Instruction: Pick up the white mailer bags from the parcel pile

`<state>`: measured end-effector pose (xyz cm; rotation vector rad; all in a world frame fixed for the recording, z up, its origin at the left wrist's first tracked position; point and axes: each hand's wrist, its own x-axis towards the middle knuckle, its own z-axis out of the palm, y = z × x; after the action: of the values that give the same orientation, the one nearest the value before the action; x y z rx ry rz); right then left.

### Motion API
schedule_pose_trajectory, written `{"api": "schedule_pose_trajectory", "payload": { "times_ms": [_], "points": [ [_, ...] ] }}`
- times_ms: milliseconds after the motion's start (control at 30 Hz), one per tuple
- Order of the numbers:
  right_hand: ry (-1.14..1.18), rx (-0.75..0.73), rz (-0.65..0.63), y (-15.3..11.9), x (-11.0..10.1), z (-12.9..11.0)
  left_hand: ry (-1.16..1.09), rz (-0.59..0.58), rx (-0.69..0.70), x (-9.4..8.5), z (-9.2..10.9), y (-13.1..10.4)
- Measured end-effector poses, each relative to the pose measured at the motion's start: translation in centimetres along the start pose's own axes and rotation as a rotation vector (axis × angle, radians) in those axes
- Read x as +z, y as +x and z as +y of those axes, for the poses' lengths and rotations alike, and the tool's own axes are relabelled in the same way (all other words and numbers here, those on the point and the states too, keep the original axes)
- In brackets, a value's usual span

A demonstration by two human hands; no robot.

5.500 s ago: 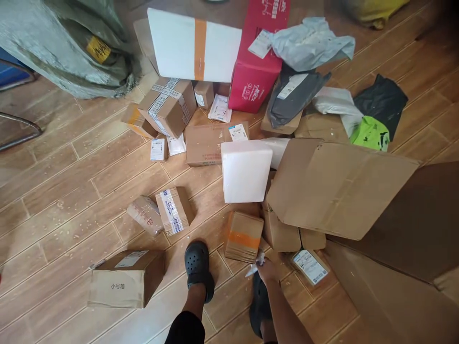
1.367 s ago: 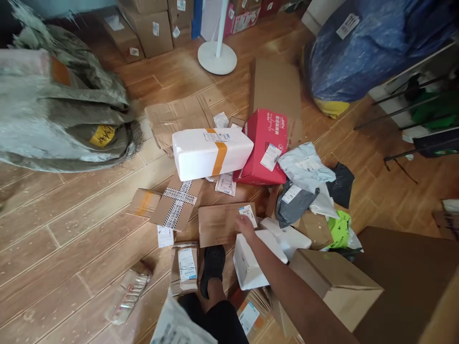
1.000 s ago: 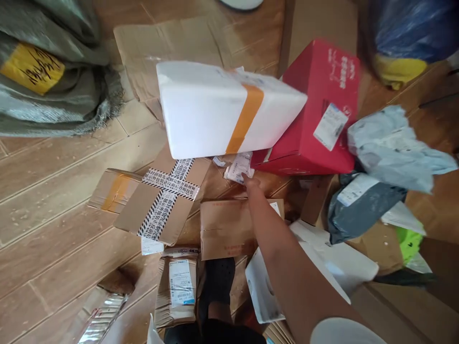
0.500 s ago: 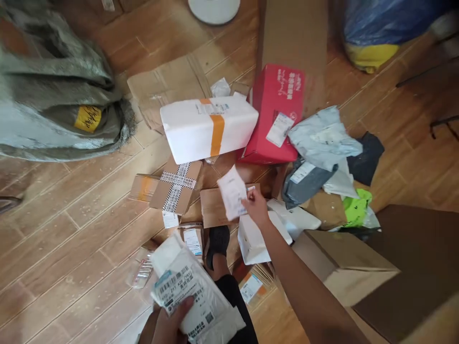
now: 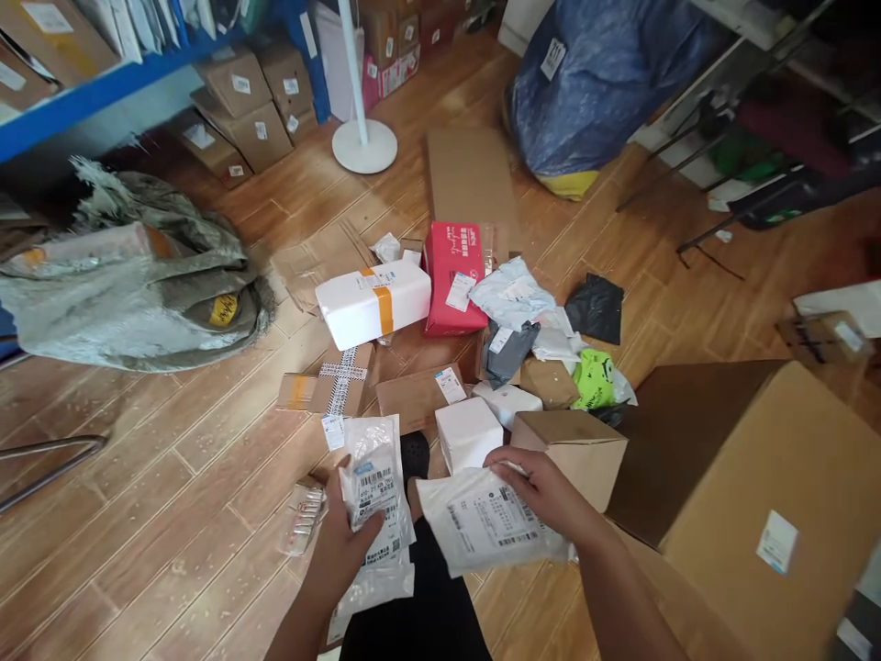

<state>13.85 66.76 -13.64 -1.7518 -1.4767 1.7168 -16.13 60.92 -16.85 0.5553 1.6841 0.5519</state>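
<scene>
White plastic mailers fill both hands in the head view. Left hand grips a stack of white mailer bags, thumb across the printed label. Right hand clasps another white mailer by its upper edge, just beside the first. Beyond them, on the wooden floor, lie a white foam box, a red box and a large cardboard carton.

Red box beside white foam box (orange-taped).
</scene>
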Motion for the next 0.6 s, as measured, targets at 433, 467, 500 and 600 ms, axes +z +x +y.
{"api": "schedule_pose_trajectory", "payload": {
  "times_ms": [433, 467, 500, 600],
  "points": [
    [0.044, -0.156, -0.557, -1.3, 5.8, -5.0, -0.516, -0.528, -0.524, -5.3, -1.9, -5.7],
    [-0.037, -0.178, -0.557, -1.0, 7.1, -5.2, -0.516, -0.566, -0.513, -5.4, -1.6, -6.3],
    [-0.117, -0.194, -0.538, -0.7, 8.5, -5.4, -0.503, -0.593, -0.499, -5.3, -1.4, -6.9],
    [-0.262, -0.193, -0.472, -0.2, 12.6, -5.3, -0.371, -0.623, -0.473, -4.6, -1.6, -8.2]
  ]
}}
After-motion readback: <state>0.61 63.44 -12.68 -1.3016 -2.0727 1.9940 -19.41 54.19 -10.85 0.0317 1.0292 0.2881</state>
